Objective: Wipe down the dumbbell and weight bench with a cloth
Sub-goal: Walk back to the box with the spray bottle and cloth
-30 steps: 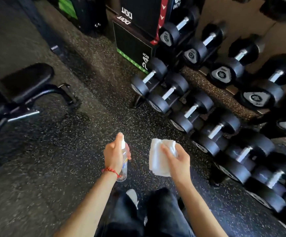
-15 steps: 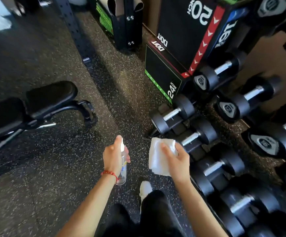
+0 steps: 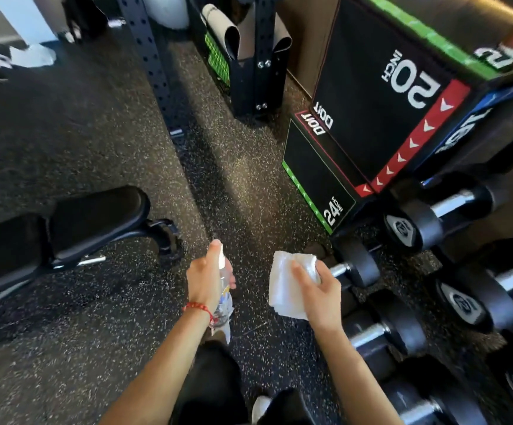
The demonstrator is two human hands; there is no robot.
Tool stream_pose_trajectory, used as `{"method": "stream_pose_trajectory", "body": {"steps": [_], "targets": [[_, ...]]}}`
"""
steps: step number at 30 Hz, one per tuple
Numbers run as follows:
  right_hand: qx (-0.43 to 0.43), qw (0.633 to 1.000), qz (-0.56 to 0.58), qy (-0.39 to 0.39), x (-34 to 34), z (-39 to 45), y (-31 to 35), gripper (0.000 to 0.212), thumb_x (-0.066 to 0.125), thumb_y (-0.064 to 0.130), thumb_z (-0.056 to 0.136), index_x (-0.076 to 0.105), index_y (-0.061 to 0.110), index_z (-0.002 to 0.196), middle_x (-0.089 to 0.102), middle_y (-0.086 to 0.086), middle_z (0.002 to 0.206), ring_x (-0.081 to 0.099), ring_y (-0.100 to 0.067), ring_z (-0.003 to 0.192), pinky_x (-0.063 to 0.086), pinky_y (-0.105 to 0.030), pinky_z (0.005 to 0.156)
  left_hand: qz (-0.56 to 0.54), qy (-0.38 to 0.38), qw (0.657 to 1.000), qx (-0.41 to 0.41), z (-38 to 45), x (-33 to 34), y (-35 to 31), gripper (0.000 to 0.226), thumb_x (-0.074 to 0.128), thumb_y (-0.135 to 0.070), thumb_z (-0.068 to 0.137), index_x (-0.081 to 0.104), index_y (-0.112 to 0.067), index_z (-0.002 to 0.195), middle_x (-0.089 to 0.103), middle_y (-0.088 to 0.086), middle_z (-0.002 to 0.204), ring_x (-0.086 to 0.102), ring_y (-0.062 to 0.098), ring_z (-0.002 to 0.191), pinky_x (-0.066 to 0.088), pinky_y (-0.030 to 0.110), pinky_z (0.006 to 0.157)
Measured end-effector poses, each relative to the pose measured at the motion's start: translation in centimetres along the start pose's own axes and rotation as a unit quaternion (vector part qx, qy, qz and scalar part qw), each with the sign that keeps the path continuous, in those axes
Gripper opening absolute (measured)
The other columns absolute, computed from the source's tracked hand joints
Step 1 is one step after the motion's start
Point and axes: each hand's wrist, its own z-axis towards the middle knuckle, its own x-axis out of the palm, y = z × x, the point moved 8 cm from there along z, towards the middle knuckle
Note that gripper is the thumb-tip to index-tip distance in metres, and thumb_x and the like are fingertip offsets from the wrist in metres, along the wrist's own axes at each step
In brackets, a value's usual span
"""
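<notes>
1. Black rubber gym flooring with pale speckles (image 3: 102, 348) underfoot throughout.
2. Folded white cloth (image 3: 284, 288) at centre frame, held above the floor, just left of the nearest dumbbell.
3. Right hand (image 3: 321, 297) gripping the cloth: thumb laid across its face, fingers curled behind its upper edge.
4. Left hand (image 3: 207, 279) wrapped round a small clear plastic spray bottle (image 3: 224, 297), index finger on the nozzle top; red bead bracelet (image 3: 198, 308) on the wrist.
5. Black round-headed dumbbells with chrome handles (image 3: 356, 265) racked in rows on the right, nearest one just beside the cloth, contact not determinable.
6. Black padded weight bench on a black metal frame (image 3: 95, 219) at left, well apart from both hands.
7. Black plyometric boxes marked "20 INCH" and "24" (image 3: 368, 96) at upper right, behind the dumbbells.
8. Black perforated steel rack upright (image 3: 149, 56) at upper centre.
</notes>
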Motion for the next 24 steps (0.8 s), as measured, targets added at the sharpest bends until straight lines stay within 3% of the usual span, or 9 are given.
{"method": "stream_pose_trajectory", "body": {"steps": [4, 7, 12, 16, 20, 22, 24], "targets": [[0.018, 1.0, 0.022, -0.011, 3.8, 6.7, 2.5, 0.047, 0.063, 0.046, 0.076, 0.057, 0.0, 0.084, 0.052, -0.021, 0.074, 0.046, -0.016, 0.069, 0.042, -0.034, 0.064, 0.012, 0.012, 1.0, 0.004, 7.9, 1.2, -3.2, 0.065, 0.04, -0.057, 0.082, 0.055, -0.011, 0.04, 0.055, 0.008, 0.04, 0.056, 0.021, 0.039, 0.049, 0.029, 0.051], [0.018, 0.999, 0.017, -0.022, 6.7, 11.8, 5.0, 0.033, 0.066, 0.039, 0.081, 0.061, 0.006, 0.079, 0.057, -0.013, 0.071, 0.048, -0.014, 0.067, 0.042, -0.032, 0.063, 0.028, 0.014, 0.999, 0.012, 14.0, 1.6, -6.0, 0.065, 0.04, -0.051, 0.089, 0.055, -0.009, 0.042, 0.055, 0.007, 0.039, 0.056, 0.021, 0.039, 0.045, 0.02, 0.044], [0.026, 0.999, 0.012, -0.04, 10.6, 19.4, 8.0, 0.021, 0.061, 0.046, 0.071, 0.06, 0.025, 0.066, 0.06, 0.013, 0.057, 0.05, 0.004, 0.054, 0.04, -0.023, 0.057, 0.042, 0.012, 0.999, 0.006, 23.1, 2.9, -8.9, 0.063, 0.041, -0.05, 0.089, 0.057, -0.011, 0.042, 0.057, 0.008, 0.04, 0.057, 0.02, 0.037, 0.042, 0.018, 0.039], [0.025, 0.998, 0.014, -0.06, 11.5, 24.6, 9.5, 0.025, 0.062, 0.046, 0.07, 0.063, 0.021, 0.072, 0.063, 0.009, 0.064, 0.053, 0.004, 0.057, 0.043, -0.021, 0.058, 0.04, 0.022, 0.999, -0.01, 28.4, 5.5, -10.7, 0.063, 0.041, -0.048, 0.091, 0.057, -0.015, 0.039, 0.057, 0.008, 0.04, 0.057, 0.02, 0.037, 0.042, 0.019, 0.037], [0.011, 0.998, 0.007, -0.066, 11.6, 30.7, 11.2, 0.026, 0.062, 0.045, 0.072, 0.055, 0.023, 0.06, 0.054, 0.016, 0.052, 0.044, 0.003, 0.049, 0.035, -0.009, 0.048, 0.055, 0.036, 0.998, -0.012, 33.2, 9.6, -12.9, 0.064, 0.039, -0.047, 0.093, 0.056, -0.014, 0.041, 0.057, 0.007, 0.04, 0.057, 0.019, 0.037, 0.041, 0.018, 0.037], [0.01, 0.998, 0.004, -0.067, 11.4, 34.1, 11.7, 0.028, 0.061, 0.047, 0.072, 0.057, 0.021, 0.063, 0.053, 0.014, 0.053, 0.043, 0.002, 0.051, 0.034, -0.01, 0.049, 0.061, 0.048, 0.997, -0.003, 35.6, 12.0, -14.2, 0.064, 0.038, -0.047, 0.094, 0.057, -0.01, 0.045, 0.057, 0.006, 0.04, 0.057, 0.019, 0.037, 0.04, 0.017, 0.037], [0.001, 0.998, 0.008, -0.063, 11.2, 37.6, 12.5, 0.037, 0.06, 0.047, 0.074, 0.058, 0.011, 0.07, 0.052, 0.004, 0.06, 0.044, -0.007, 0.057, 0.036, -0.02, 0.055, 0.058, 0.054, 0.997, 0.006, 37.9, 14.3, -15.7, 0.063, 0.039, -0.047, 0.094, 0.057, -0.006, 0.05, 0.057, 0.006, 0.04, 0.057, 0.019, 0.038, 0.041, 0.017, 0.037]]}}
